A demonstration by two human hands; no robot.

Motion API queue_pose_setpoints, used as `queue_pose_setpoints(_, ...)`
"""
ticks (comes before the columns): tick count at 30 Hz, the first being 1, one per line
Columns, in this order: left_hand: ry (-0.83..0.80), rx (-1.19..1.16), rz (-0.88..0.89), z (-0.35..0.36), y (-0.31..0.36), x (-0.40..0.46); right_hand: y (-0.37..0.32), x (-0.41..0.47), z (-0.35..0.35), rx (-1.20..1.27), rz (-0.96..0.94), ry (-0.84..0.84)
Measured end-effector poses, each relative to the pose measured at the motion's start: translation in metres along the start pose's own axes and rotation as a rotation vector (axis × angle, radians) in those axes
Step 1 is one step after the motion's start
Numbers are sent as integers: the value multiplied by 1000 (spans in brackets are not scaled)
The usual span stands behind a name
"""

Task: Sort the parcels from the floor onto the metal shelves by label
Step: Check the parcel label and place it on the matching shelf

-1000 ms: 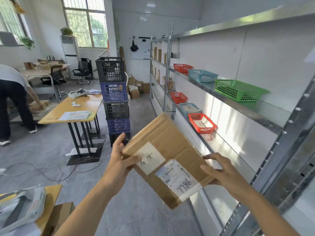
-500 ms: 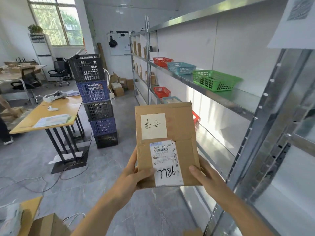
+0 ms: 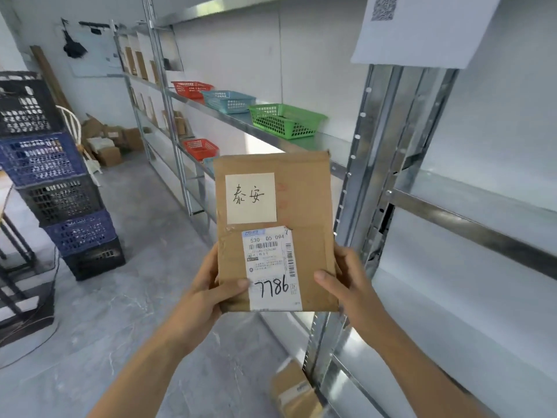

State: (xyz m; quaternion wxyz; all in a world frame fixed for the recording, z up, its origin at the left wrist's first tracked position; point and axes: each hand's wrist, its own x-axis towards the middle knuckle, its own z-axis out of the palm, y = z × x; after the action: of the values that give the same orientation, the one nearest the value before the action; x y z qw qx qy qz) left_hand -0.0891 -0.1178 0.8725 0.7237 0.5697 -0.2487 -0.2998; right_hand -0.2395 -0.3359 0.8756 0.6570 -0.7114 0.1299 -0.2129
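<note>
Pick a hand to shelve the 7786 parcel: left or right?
Right, probably. Both hands hold the parcel by its lower corners, but the right hand is on the side nearest the metal shelves. The left hand would have to reach across the parcel.

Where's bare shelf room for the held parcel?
Bare metal shelf lies between the green basket and the near upright. Further left is crowded: blue basket, red basket. Both left hand and right hand grip the parcel.
</note>
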Motion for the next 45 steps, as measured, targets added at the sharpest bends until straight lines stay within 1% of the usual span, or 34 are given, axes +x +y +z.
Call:
queue_pose_setpoints(5,-234,-23,0,24,8,-2,-30,-61,-15,-38,-67,170)
queue_pose_setpoints(10,-512,20,-15,87,7,-10,-63,-163,-40,-101,-105,418)
queue_pose_setpoints(16,-816,22,-103,203,-12,-57,-83,-309,-76,-124,-97,729)
queue_pose_setpoints(18,-987,38,-142,276,-28,-110,-81,-401,-96,-95,-109,902)
queue_pose_setpoints(21,-1003,4,-190,301,-32,-123,-82,-430,-104,-101,-105,943)
queue_pose_setpoints(22,-1039,15,-207,311,-36,-130,-82,-444,-107,-99,-107,966)
queue_pose_setpoints(24,-1163,33,-251,361,-53,-167,-84,-509,-120,-81,-112,1058)
queue_pose_setpoints(26,-1248,47,-263,407,-68,-211,-79,-573,-132,-90,-91,1136)
queue_pose_setpoints(29,-1319,72,-301,481,-93,-294,-81,-677,-150,-68,-73,1257)
queue_pose_setpoints(34,-1465,135,-320,573,-120,-397,-87,-808,-172,-58,-84,1396)
queue_pose_setpoints(40,-1610,170,-329,652,-136,-479,-92,-908,-186,-40,-106,1522)
queue_pose_setpoints(45,-1678,192,-396,703,-157,-524,-82,-956,-202,-20,-109,1606)
